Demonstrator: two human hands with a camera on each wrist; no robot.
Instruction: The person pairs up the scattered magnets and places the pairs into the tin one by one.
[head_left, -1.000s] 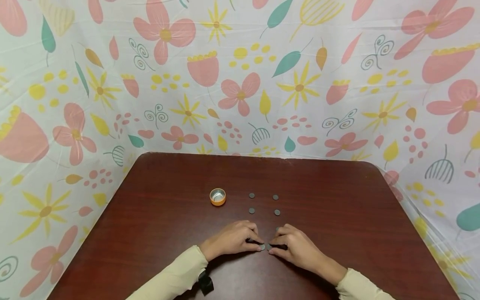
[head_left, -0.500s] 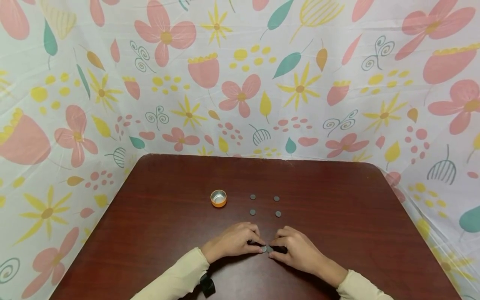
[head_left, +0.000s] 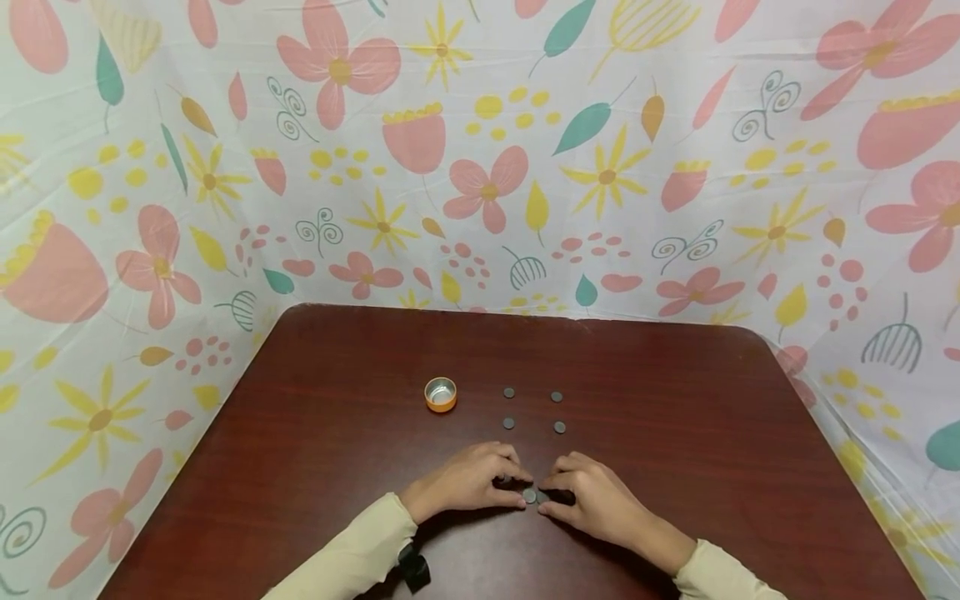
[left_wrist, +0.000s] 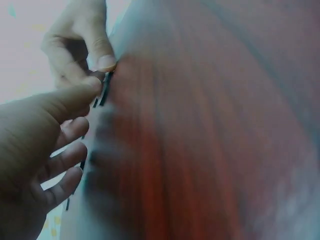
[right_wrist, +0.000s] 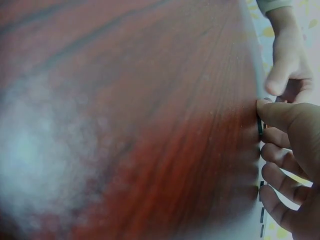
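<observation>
In the head view my left hand (head_left: 472,477) pinches a small grey disc (head_left: 530,496) by its edge between thumb and forefinger, low over the table. Facing it, my right hand (head_left: 592,493) pinches a second, darker disc (head_left: 542,496), mostly covered by the fingertips. The two discs overlap in this view. The left wrist view has my left thumb (left_wrist: 82,92) right at the tip of my right thumb (left_wrist: 106,61), with a dark thin disc edge (left_wrist: 106,90) below. From the right wrist, my right thumb (right_wrist: 272,111) lies close to the left hand (right_wrist: 290,65).
Several more grey discs lie flat beyond the hands, such as one disc (head_left: 509,392) at the back left and another disc (head_left: 559,427) at the front right. A small orange cup (head_left: 440,396) stands left of them. The brown table (head_left: 337,358) meets a flowered curtain (head_left: 480,208).
The two held discs have come together from slightly apart, and now overlap. A disc edge that peeked out behind my right hand is now hidden. The view has shifted a little.
</observation>
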